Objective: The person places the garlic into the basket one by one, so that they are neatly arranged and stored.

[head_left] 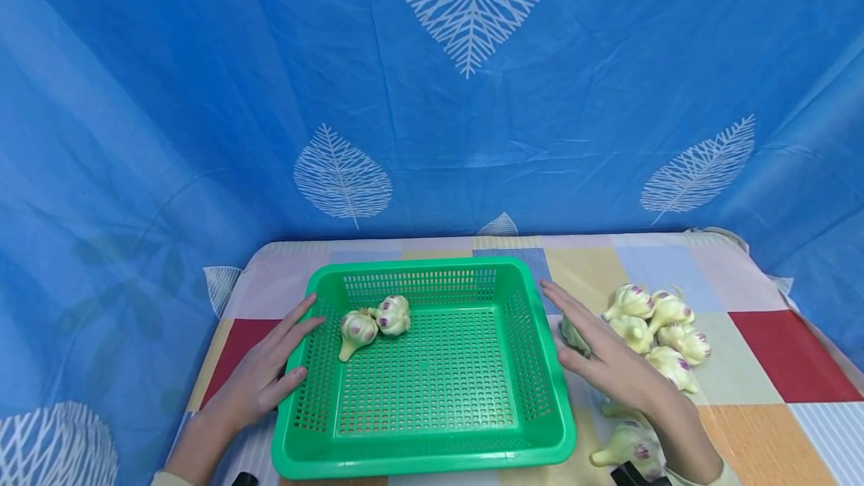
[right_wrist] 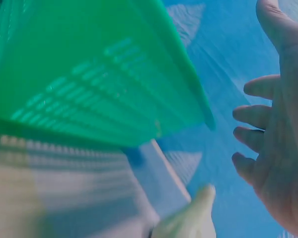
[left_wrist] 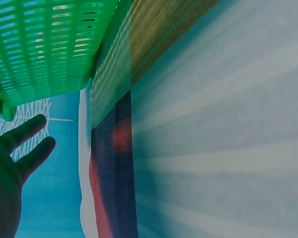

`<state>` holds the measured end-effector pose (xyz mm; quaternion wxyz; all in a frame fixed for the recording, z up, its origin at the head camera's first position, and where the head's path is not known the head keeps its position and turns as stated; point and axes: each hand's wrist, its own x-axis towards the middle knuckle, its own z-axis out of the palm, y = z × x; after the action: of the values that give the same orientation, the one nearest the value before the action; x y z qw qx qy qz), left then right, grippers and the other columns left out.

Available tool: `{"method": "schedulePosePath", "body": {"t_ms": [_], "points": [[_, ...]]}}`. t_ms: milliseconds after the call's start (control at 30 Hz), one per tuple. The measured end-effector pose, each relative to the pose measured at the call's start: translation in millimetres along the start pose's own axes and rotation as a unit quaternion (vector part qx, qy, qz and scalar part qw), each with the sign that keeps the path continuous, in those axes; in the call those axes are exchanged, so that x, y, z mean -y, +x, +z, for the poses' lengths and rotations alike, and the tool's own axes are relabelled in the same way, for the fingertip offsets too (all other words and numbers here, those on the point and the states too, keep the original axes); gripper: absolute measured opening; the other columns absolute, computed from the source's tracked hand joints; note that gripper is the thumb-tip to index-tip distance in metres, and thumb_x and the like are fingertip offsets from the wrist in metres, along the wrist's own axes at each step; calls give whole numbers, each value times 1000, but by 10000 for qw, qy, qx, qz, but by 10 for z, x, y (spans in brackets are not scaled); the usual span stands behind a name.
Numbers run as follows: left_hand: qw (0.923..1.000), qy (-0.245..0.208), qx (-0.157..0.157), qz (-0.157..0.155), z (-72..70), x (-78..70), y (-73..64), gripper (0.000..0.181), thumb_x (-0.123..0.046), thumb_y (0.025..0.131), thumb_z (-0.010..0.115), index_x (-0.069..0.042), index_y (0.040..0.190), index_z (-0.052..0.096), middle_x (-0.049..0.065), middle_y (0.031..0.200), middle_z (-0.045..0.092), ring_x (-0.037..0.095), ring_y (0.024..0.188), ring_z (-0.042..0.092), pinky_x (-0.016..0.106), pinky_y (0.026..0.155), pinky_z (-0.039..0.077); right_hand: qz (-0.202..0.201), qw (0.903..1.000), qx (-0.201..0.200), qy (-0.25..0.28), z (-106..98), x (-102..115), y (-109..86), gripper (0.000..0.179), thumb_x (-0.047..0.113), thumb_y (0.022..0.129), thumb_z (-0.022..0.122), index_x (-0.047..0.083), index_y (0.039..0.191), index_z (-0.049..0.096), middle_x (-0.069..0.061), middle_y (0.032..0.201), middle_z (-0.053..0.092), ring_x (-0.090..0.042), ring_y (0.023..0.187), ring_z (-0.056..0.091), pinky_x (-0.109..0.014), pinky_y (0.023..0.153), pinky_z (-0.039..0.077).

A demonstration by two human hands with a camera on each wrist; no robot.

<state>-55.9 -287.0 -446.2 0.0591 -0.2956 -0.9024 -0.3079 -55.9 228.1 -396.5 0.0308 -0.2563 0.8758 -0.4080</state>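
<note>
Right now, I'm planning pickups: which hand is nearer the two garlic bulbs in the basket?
Left hand: left of the bulbs, beside the basket. Right hand: across the basket from them.

Free room over the right of the green basket (head_left: 448,377), 2 garlic bulbs (head_left: 394,316) obstructing its left back.

The left hand (left_wrist: 7,173) extends two fingers near a green basket (left_wrist: 54,44), by the tablecloth's (left_wrist: 213,148) edge, blue curtain (left_wrist: 52,198) beyond.
</note>
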Motion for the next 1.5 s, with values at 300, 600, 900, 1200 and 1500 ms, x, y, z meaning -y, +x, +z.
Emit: {"method": "schedulePosePath", "body": {"t_ms": [300,600,900,1200,1500], "points": [[10000,19,-10,38,12,7,12,73,-21,84,66,-13,153,43,6,167,20,21,149,28,59,94,49,-142,9876,-1476,509,-12,-209,-481,59,13,100,60,6,155,39,-11,157,41,-12,145,34,-17,109,28],[9999,-97,-48,130,34,36,-11,66,-23,90,63,-12,152,44,8,166,21,21,149,27,42,105,44,-1182,9357,-2313,2387,79,-424,-989,45,-22,95,44,-27,139,35,-29,146,48,-23,139,46,-24,109,36],[9998,-72,-121,136,35,43,-37,70,-18,85,65,-9,151,44,9,166,21,20,149,26,49,96,51,-168,9291,-2820,2385,78,-395,-1383,52,-32,86,43,-27,137,38,-17,142,57,-18,132,53,-22,102,42],[9998,-94,-103,149,31,35,-20,69,-19,85,65,-8,150,45,10,166,22,20,149,26,50,94,52,1640,8954,-3821,1594,90,-489,-1685,46,-22,91,54,-20,136,49,4,130,66,-5,120,61,-20,91,48],[9998,-107,-83,144,21,30,-11,69,-19,85,65,-9,151,45,9,166,22,19,149,27,51,93,52,1984,8449,-4485,2135,95,-725,-1811,49,-22,88,59,-16,136,52,4,123,69,-3,111,65,-16,86,49]]}}
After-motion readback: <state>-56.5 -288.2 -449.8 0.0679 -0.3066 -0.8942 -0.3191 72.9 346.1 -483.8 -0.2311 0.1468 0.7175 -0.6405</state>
